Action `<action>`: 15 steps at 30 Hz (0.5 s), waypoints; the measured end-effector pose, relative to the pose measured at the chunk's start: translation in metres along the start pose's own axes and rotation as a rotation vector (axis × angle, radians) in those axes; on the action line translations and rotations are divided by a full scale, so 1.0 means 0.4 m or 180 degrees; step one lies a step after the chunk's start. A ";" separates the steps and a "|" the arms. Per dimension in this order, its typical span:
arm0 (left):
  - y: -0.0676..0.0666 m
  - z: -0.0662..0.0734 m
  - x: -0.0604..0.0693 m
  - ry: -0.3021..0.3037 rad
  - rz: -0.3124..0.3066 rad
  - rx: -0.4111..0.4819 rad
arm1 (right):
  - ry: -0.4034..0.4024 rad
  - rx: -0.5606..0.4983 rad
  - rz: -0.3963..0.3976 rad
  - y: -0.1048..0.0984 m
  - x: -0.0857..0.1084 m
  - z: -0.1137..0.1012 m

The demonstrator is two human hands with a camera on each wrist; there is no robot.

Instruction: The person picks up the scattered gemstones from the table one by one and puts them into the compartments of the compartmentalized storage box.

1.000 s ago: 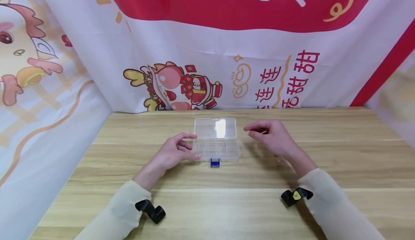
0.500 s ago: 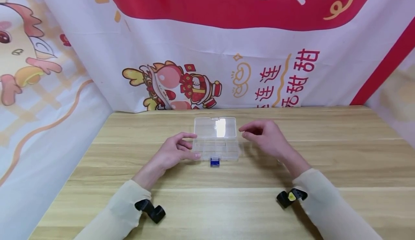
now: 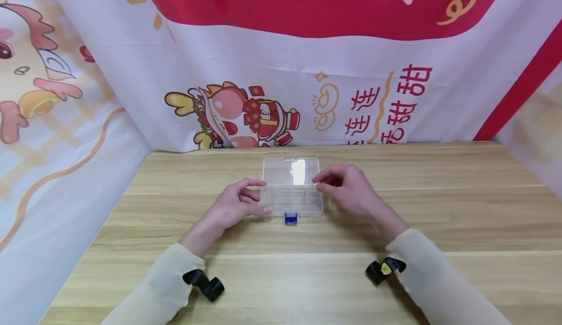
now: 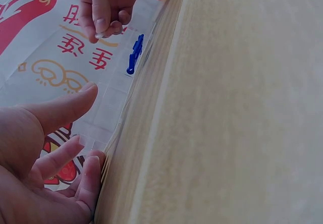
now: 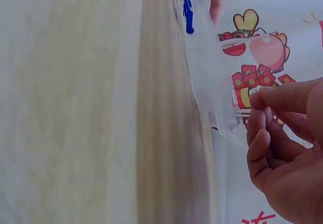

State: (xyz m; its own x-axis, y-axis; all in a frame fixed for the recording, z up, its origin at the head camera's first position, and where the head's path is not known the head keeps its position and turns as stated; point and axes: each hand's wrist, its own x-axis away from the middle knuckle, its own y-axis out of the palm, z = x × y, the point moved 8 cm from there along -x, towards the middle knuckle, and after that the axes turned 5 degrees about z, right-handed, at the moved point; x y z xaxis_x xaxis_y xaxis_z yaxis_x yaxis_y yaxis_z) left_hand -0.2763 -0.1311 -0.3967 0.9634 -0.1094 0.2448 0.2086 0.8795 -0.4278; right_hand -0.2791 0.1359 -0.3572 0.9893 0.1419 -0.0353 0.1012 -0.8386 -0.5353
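Box (image 3: 303,210) is clear, w/ dk. blue latch (image 3: 291,218). Tiny pc. (image 5: 259,88) is white. Bench (image 3: 281,281): lt. brown, wood grain, paler streaks. Sleeves (image 3: 153,281): cream. Wrist cams (image 3: 213,289): black, R one w/ yellow spot (image 3: 386,269). Back cloth (image 3: 197,54): white bkgd., big red patch (image 3: 307,12), red lettering (image 3: 404,116), red/yellow/pink cartoon (image 3: 269,119). L side cloth (image 3: 88,183): white, pale-orange check & orange wavy line (image 3: 57,177).

Free room runs over the pale wood-grain tabletop (image 3: 290,276) between the forearms, up to the clear plastic compartment box (image 3: 307,210). The person's left hand (image 3: 232,205) blocks its left end, the right hand (image 3: 347,186) its right rear; the opened transparent lid (image 3: 276,171) obstructs behind.
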 end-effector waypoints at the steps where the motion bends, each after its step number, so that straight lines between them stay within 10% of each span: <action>1: -0.001 -0.001 0.000 -0.0006 0.0003 0.0010 | -0.0009 -0.0015 -0.0007 0.004 0.000 -0.002; 15: 0.000 -0.001 -0.002 -0.0003 -0.0005 0.0013 | -0.0112 0.0065 -0.0041 0.057 -0.008 -0.037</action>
State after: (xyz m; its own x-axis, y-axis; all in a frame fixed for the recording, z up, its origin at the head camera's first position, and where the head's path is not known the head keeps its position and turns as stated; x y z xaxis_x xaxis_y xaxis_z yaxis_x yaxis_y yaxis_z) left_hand -0.2769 -0.1313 -0.3972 0.9629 -0.1103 0.2463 0.2093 0.8812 -0.4238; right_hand -0.2783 0.1085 -0.3568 0.9835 0.1713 -0.0580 0.1112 -0.8256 -0.5531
